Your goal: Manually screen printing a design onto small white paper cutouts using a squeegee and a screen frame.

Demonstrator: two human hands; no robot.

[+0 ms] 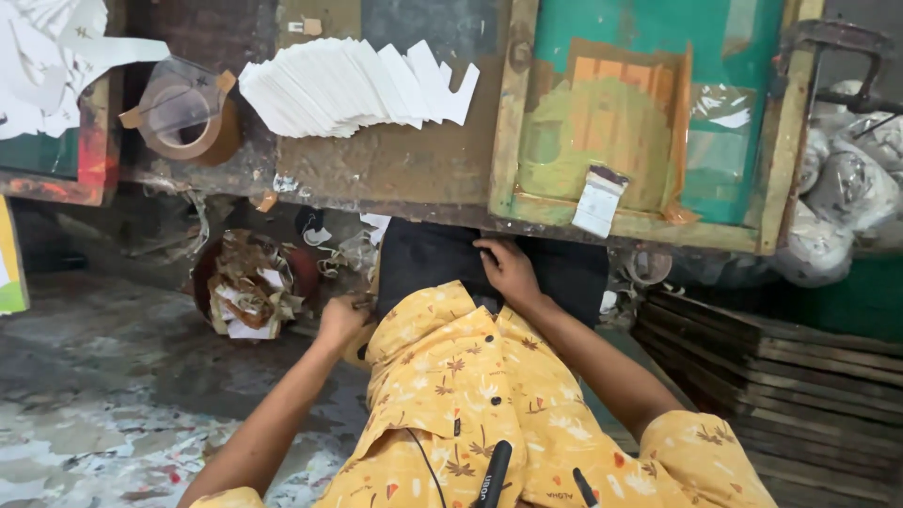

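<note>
Two hands show, both the person's own, reaching out of a yellow patterned shirt. The right hand lies flat and open, fingers spread, palm down on the black cloth over the person's lap, gripping nothing. The left hand is curled at the left edge of that cloth, near the hip; whether it has hold of anything cannot be told. Above them runs one worn brown desk, scuffed and stained. On it lies one fanned stack of white paper cutouts, too many sheets to count, and one roll of brown tape in a clear holder just to the stack's left. A second heap of white paper scraps sits at the top left corner. To the right is one green panel in a wooden frame, with one small white tag hanging at its lower edge. Under the desk stands one round basket full of paper trimmings. The floor is grey concrete blotched with paint. Dark wooden boards are stacked at the right, with plastic-wrapped bundles above them.
</note>
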